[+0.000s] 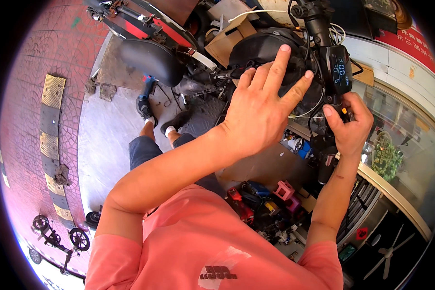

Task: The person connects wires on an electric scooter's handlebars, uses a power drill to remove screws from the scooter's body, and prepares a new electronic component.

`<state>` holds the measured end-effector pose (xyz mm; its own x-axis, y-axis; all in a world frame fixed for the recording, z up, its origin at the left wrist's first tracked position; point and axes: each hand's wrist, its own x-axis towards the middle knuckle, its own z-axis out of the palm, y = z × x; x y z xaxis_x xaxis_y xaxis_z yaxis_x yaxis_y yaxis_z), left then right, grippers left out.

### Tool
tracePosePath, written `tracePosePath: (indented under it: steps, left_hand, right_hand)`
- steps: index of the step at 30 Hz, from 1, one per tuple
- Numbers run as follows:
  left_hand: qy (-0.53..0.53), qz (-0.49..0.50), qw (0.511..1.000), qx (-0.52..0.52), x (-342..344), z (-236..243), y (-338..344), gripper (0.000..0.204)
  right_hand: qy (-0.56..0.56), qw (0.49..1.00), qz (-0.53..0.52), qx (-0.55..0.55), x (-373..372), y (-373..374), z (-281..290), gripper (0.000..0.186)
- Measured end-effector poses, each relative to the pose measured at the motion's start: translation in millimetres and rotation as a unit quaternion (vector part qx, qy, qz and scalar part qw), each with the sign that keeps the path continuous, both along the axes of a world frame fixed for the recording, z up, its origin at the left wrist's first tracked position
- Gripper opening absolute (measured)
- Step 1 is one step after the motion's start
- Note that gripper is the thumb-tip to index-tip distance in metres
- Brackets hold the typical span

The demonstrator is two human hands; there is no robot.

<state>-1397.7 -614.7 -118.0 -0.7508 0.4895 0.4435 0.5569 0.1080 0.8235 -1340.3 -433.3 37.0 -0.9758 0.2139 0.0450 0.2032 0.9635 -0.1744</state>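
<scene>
A black handlebar (319, 29) of an electric bike or scooter runs down the right side. On it sits a display (340, 70) with lit blue figures. Just below that display, my right hand (351, 125) is closed around the bar, its thumb and fingers either side of a small control with a yellow button (344, 111). My left hand (263, 104) hangs in the air left of the display, fingers spread, holding nothing. Behind its fingertips are a rounded black part (261, 46) and loose cables (316, 104). A black grip (326, 166) shows left of my right wrist.
A black saddle (152, 62) and a cardboard box (234, 39) are at the far side. A blue power tool (148, 87) stands near my feet. Several tools and a pink holder (284, 190) lie below. A glass counter (406, 130) borders the right.
</scene>
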Motion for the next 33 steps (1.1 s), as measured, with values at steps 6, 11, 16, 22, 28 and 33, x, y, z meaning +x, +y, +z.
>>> tracePosePath:
  steps: [6, 11, 16, 22, 28, 33]
  left_hand:
    - [0.027, 0.058, 0.998, -0.024, 13.2, 2.4, 3.5, 0.076]
    - [0.06, 0.109, 0.992, -0.031, 17.0, -4.4, 10.4, 0.072]
    - [0.04, 0.09, 0.993, -0.071, 22.3, 6.3, 1.8, 0.078]
    - [0.023, 0.131, 0.99, -0.048, 30.0, -7.2, 13.2, 0.068]
    - [0.019, 0.075, 0.996, -0.037, 28.7, 0.6, -5.5, 0.066]
    - [0.021, 0.102, 0.994, -0.015, 27.2, -7.2, 1.6, 0.066]
  right_hand:
    - [0.026, 0.999, -0.028, -0.025, 13.4, 3.0, -2.5, 0.039]
    - [0.113, 0.992, -0.058, -0.017, 18.4, 21.0, -14.4, 0.033]
    - [0.25, 0.961, -0.11, 0.046, 38.9, 14.0, 12.6, 0.028]
    - [0.372, 0.923, -0.045, 0.085, 114.3, 2.2, 15.6, 0.022]
    - [0.376, 0.923, -0.025, 0.081, 130.4, -6.2, -13.3, 0.018]
    - [0.369, 0.928, 0.001, 0.058, 124.0, -17.5, -14.4, 0.018]
